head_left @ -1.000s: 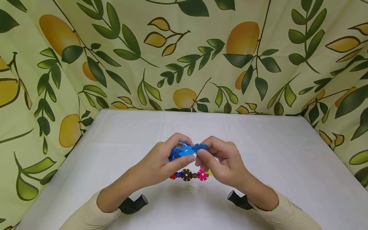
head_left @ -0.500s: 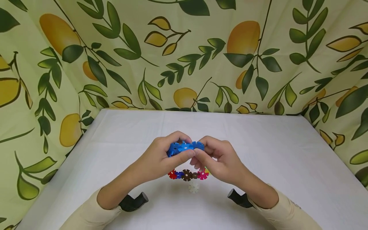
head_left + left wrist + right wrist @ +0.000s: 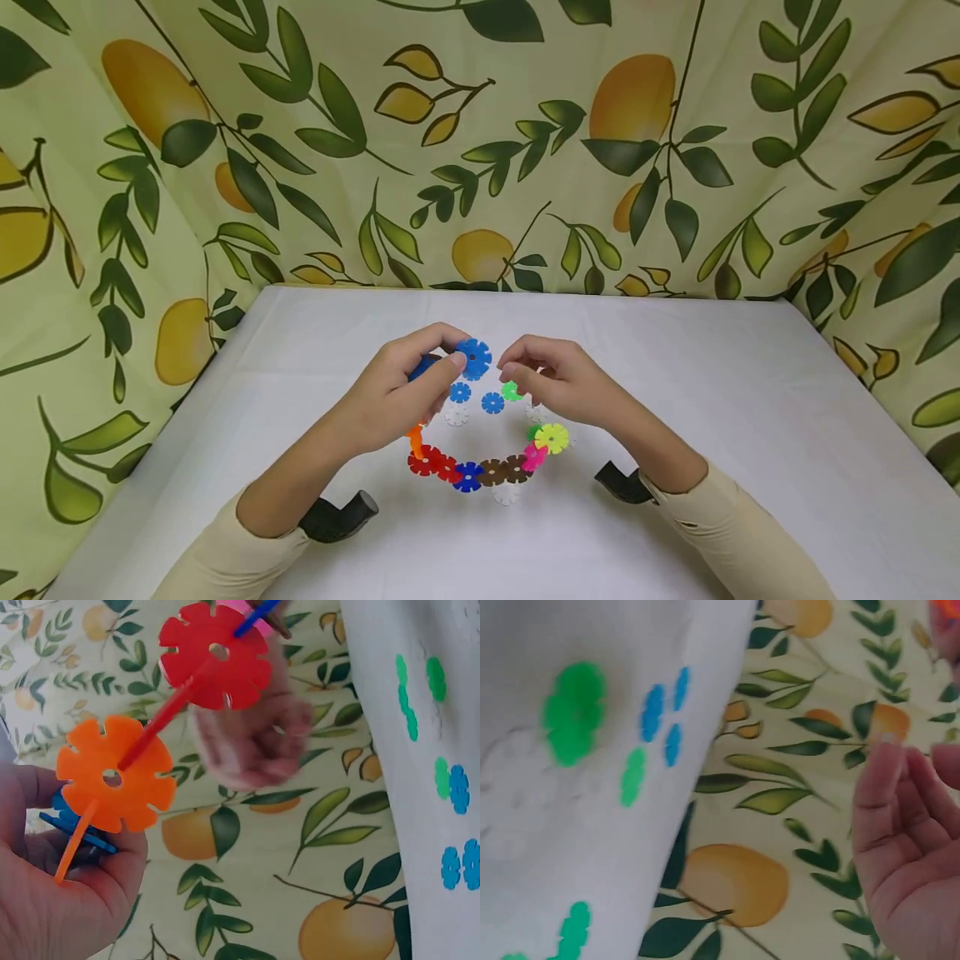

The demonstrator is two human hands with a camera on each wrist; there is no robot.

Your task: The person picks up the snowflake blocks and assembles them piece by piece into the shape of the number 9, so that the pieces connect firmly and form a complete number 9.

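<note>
In the head view, my left hand (image 3: 390, 387) pinches a blue notched snowflake disc (image 3: 478, 368) between thumb and fingers. That disc belongs to a chain of interlocked discs, which hangs below in a curve. Along the chain come an orange disc (image 3: 139, 796), a red disc (image 3: 184, 679), then dark blue, brown and pink ones, and a yellow-green disc (image 3: 552, 438). More blue pieces sit partly hidden inside the left palm. To the right, my right hand (image 3: 558, 379) has its fingers loosely bent, holding nothing, apart from the chain.
On the white table (image 3: 300, 358) lie loose discs: blue (image 3: 492, 402), light green (image 3: 512, 390) and clear white (image 3: 506, 493). Green discs (image 3: 574, 712) also show in the right wrist view. A leaf-patterned curtain (image 3: 480, 167) stands behind the table.
My right hand has let go of the blue disc and drawn off to the right. My left hand has moved left with the chain, uncovering loose discs on the table.
</note>
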